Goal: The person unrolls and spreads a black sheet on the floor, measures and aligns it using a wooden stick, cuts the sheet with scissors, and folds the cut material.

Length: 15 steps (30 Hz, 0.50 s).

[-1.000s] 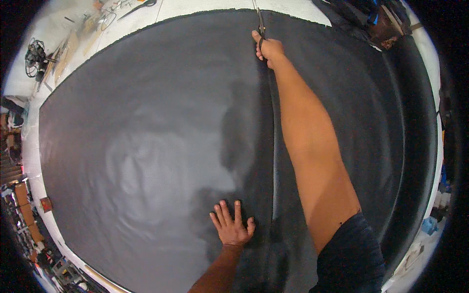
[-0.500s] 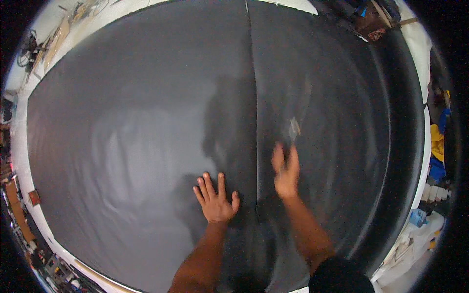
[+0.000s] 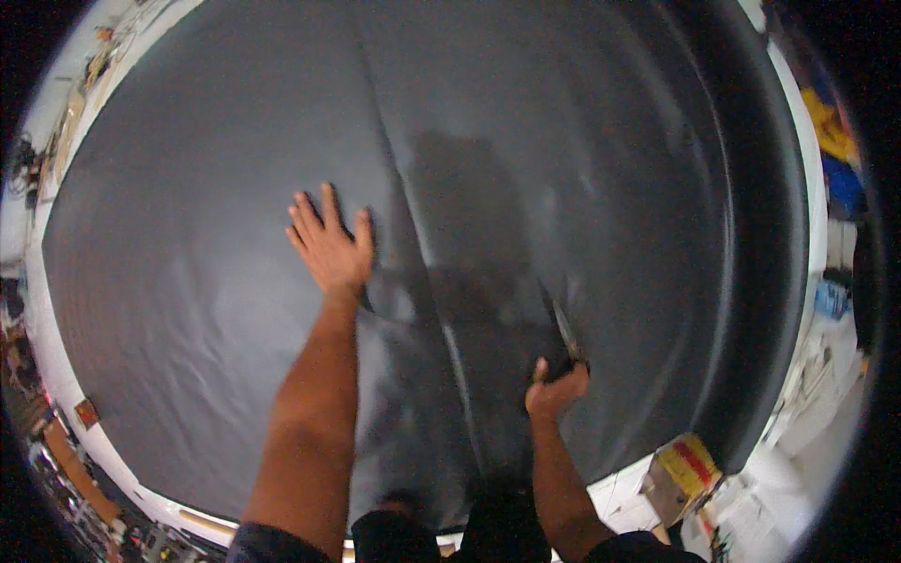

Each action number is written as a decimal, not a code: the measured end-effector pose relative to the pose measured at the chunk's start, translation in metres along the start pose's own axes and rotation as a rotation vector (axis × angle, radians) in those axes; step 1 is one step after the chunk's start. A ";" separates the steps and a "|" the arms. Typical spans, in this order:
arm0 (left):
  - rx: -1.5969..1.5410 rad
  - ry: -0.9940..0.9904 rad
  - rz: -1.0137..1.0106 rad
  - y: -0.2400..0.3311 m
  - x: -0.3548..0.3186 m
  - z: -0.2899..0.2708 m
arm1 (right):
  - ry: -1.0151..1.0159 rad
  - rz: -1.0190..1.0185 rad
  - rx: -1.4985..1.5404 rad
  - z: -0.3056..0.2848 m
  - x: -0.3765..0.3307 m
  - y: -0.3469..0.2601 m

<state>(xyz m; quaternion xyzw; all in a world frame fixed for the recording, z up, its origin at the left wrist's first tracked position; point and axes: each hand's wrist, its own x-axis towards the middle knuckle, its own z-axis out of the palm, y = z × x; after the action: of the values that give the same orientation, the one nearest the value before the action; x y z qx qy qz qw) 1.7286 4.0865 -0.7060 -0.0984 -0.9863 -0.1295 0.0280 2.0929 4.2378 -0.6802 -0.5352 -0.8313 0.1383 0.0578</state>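
Observation:
A wide black sheet of leather-like material (image 3: 235, 357) spreads across the table under both arms. My left hand (image 3: 330, 249) lies flat on it with fingers spread, just left of a long line (image 3: 424, 249) running lengthwise down the sheet; I cannot tell whether that is a cut, an edge or a crease. Right of the line, my right hand (image 3: 556, 392) is closed round the handle of a pair of scissors (image 3: 563, 324). The blades point away from me, close over the sheet and a little apart. Their handle is mostly hidden by my fingers.
Along the right side the material forms a thick roll (image 3: 774, 235). A yellow and red carton (image 3: 685, 469) stands at the lower right corner. Beyond the right edge are a yellow item (image 3: 828, 124) and a light blue item (image 3: 832, 298). A small brown block (image 3: 86, 413) sits at the left rim.
My left hand has shifted forward and left across the sheet. The right hand, blurred before near a shiny object, now grips the scissors closer to me. The view has shifted too.

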 end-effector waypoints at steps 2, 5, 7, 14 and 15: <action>0.006 -0.003 0.018 -0.003 0.001 0.003 | 0.012 -0.038 -0.020 -0.008 0.002 -0.001; 0.024 -0.077 0.310 -0.116 0.054 -0.044 | -0.199 -0.050 0.300 -0.020 0.003 -0.035; -0.200 0.065 0.263 -0.038 -0.012 -0.056 | -0.083 -0.018 0.177 -0.017 0.008 0.005; -0.114 -0.593 0.259 -0.133 -0.380 -0.240 | -0.064 -0.089 0.409 -0.045 -0.001 0.073; -0.116 -0.641 0.199 -0.178 -0.449 -0.266 | -0.151 -0.102 0.597 -0.063 -0.008 0.092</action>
<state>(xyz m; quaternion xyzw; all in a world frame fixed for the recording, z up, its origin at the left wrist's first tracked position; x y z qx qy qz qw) 2.1400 3.7652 -0.5304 -0.2311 -0.9216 -0.1444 -0.2764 2.1919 4.2770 -0.6465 -0.4404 -0.7817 0.4124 0.1575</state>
